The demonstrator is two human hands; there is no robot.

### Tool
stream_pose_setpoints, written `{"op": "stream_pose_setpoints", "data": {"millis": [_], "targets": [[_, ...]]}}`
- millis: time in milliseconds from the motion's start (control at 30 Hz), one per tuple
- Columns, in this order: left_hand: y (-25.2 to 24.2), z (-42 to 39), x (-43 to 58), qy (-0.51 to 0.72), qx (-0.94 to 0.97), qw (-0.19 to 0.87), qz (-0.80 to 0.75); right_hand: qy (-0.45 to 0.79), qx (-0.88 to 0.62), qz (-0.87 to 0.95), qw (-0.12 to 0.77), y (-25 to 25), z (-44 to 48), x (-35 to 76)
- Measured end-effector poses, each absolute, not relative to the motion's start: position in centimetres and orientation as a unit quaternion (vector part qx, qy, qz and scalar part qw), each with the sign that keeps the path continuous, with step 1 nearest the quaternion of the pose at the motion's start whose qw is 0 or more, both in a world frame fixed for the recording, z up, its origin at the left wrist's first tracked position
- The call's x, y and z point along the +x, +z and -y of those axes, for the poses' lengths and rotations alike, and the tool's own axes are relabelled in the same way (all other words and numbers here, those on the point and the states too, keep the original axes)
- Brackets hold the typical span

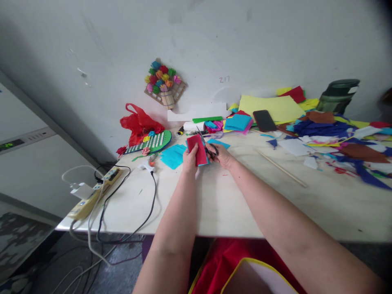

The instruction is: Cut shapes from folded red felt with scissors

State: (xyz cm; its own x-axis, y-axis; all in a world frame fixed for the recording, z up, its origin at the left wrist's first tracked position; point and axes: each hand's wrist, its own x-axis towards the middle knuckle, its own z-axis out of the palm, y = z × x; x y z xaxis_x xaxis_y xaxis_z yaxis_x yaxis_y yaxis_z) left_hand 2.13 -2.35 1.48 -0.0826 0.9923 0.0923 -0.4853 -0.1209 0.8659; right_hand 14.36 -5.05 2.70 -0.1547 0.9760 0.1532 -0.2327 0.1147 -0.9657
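My left hand grips a small red paper sheet by its lower left corner, with a blue sheet edge showing beneath it. My right hand is closed around the black handles of a pair of scissors, whose blades lie along the red sheet's right side. Both hands hover over the pale table near its middle. A small stack of blue paper squares lies just left of my left hand.
A power strip with cables sits at the table's left edge. A red plastic bag, a green woven craft piece and a paper-flower basket lie at the back. Coloured paper scraps, a phone and a wooden stick fill the right side.
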Motion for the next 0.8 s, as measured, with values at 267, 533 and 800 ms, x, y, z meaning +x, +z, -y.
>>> {"op": "stream_pose_setpoints", "data": {"millis": [267,533,800], "targets": [[1.4,2.2,2.1,0.661,0.36,0.562,-0.342,0.552,-0.369,0.49,0.564,2.9,5.0,14.3],[1.2,1.4,1.6,0.699,0.335,0.532,-0.342,0.306,-0.594,0.499,0.552,2.0,3.2,15.8],[1.3,1.7,1.6,0.688,0.336,0.547,-0.337,0.026,-0.768,0.591,0.245,1.9,3.3,17.3]]}}
